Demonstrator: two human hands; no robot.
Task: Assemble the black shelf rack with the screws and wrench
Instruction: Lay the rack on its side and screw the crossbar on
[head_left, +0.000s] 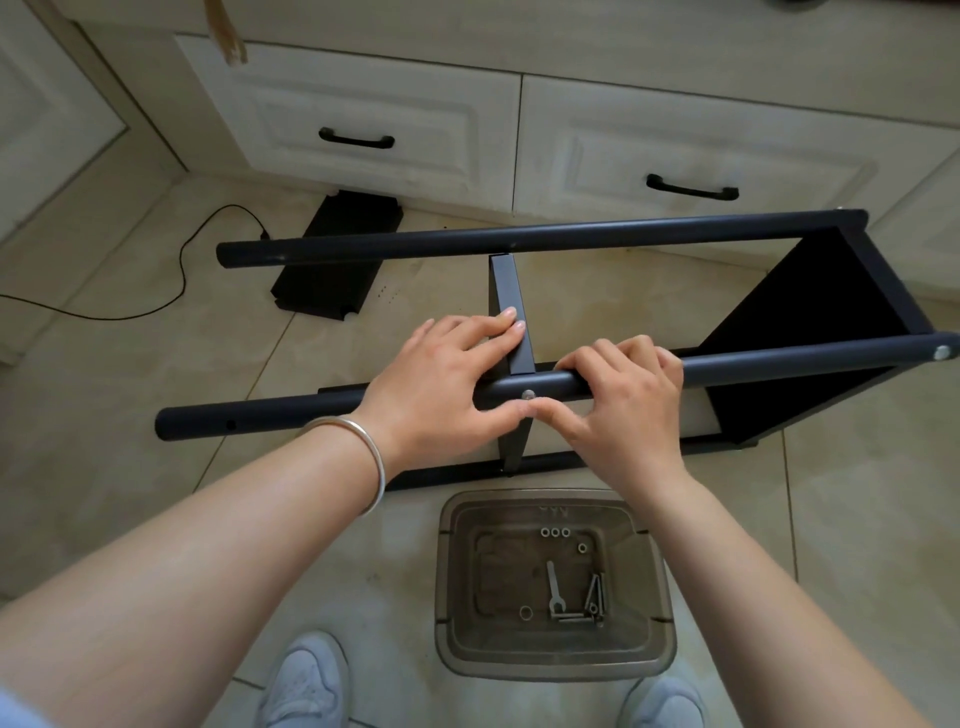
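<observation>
Head view: looking straight down at both forearms, reaching out over a black shelf rack (810, 306) that lies on its side on the tiled floor (130, 364).
Hidden: the left wrist covers part of the near pole (779, 358), and the right palm covers another stretch of it; the lowest pole runs mostly out of sight beneath the arms and the rack.
Hard to make out: the small parts in the tray are tiny, so screws and sleeves blur together at the tray's right side.
Cut off: both arms leave the bottom edge, and two pale shoes (304, 680) are clipped there too.
Left hand (441, 384): lies across the near pole, fingers fairly straight and laid on the upright shelf panel (506, 291), thumb tucked under the pole near the screw; a silver bangle (358, 457) sits on the wrist.
Right hand (618, 400): fingers curl over the top of the near pole and grip it, thumb reaching in below towards the screw.
Screw (528, 395): its silver head shows on the front of the near pole, right between the two thumbs.
Rack: the far pole (519, 241) runs parallel to the near one, a black end panel joins them at the right, and the narrow panel stands between them mid-span.
Tray (553, 660): a translucent tub on the floor just below the rack, holding a small wrench (554, 590), loose washers (555, 532) and more screws.
Beyond: a black box (337, 254) with a cable (176, 270) on the floor, by white cabinet drawers (363, 104).
</observation>
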